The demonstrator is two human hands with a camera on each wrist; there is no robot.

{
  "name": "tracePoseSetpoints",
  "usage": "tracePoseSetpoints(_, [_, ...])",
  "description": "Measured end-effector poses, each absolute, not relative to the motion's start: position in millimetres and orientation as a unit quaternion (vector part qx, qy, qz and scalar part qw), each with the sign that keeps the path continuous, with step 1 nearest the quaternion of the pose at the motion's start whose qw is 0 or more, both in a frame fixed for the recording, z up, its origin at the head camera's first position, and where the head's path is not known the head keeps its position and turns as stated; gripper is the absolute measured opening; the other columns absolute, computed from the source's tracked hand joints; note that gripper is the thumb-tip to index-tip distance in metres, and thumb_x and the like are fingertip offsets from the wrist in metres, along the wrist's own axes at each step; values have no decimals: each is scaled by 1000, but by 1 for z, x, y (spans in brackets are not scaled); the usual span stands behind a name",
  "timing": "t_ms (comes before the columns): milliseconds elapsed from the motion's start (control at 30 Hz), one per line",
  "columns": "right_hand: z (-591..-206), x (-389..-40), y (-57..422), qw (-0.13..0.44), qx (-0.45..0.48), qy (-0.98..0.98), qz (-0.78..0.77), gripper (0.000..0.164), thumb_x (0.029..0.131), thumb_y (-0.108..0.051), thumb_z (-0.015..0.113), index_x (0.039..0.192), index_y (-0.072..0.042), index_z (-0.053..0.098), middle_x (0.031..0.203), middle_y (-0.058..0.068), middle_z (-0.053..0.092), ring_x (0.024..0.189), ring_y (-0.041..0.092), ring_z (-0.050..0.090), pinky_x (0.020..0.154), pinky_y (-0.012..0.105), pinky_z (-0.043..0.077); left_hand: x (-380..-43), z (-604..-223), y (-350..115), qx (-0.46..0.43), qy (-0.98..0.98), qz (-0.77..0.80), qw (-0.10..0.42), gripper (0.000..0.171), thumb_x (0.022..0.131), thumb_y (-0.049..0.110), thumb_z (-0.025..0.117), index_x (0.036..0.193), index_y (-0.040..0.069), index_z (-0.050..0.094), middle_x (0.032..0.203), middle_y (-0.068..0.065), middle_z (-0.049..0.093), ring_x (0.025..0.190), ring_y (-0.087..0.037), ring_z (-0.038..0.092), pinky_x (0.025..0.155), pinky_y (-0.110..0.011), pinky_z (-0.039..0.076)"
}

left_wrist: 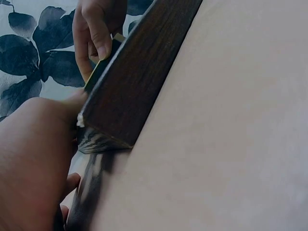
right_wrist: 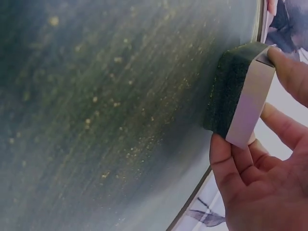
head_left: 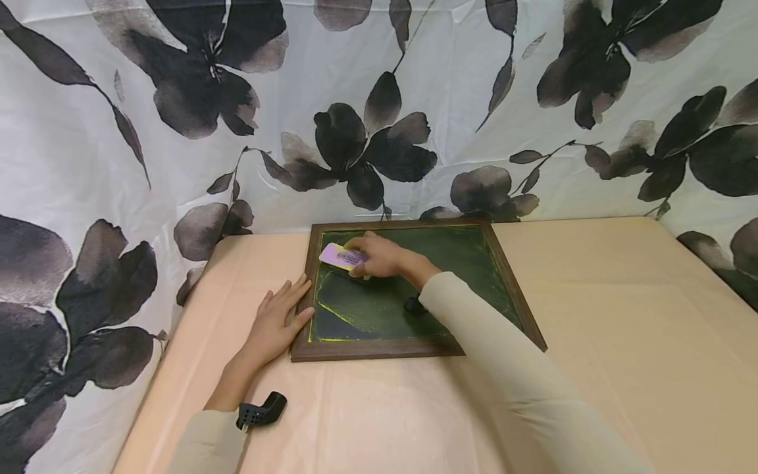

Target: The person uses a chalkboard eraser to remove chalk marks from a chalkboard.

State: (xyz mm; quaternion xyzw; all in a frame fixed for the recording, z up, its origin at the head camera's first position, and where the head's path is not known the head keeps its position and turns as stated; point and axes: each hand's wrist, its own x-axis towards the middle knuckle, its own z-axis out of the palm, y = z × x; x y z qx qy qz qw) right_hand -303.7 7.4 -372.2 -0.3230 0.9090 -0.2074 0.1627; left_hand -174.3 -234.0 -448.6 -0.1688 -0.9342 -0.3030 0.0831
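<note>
A chalkboard (head_left: pixel 379 309) with a brown wooden frame (head_left: pixel 379 350) lies on the table, its dark green surface smeared with yellow chalk dust. Near its upper left corner, my right hand (head_left: pixel 381 255) grips a chalkboard eraser (head_left: pixel 339 255) with a purple and yellow top. In the right wrist view, the thumb and fingers pinch the sides of the eraser (right_wrist: pixel 249 103), and its dark felt faces the board. My left hand (head_left: pixel 275 322) rests against the frame's left side, fingers extended. The left wrist view shows its thumb side by the frame (left_wrist: pixel 139 72); most of its fingers are hidden there.
The board lies on a table with a peach-coloured cover (head_left: pixel 622 316). Behind and to the left hangs a white cloth (head_left: pixel 444 72) with dark flowers. A black wrist device (head_left: pixel 262 411) sits on my left wrist. Yellow chalk lines (head_left: pixel 337 315) run along the board's lower left.
</note>
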Motion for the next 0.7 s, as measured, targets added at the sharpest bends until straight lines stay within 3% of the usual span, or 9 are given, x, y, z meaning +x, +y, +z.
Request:
tracePoseSetpoints(267, [-368, -287, 12, 186, -373, 886, -201, 58, 89, -25, 69, 142, -15, 47, 114, 8, 46, 93, 20, 46, 78, 31, 42, -175, -448, -232, -173, -928, -318, 85, 47, 102, 23, 46, 146, 7, 41, 153, -10, 31, 140, -39, 22, 111, -60, 2])
tracePoseSetpoints(700, [-372, -248, 17, 161, -448, 861, -177, 56, 90, -24, 67, 141, -16, 48, 107, 3, 46, 88, 16, 45, 71, 27, 41, -173, -452, -234, -175, -929, -312, 97, 44, 103, 17, 42, 147, 8, 40, 153, -8, 31, 139, -39, 24, 111, -60, 4])
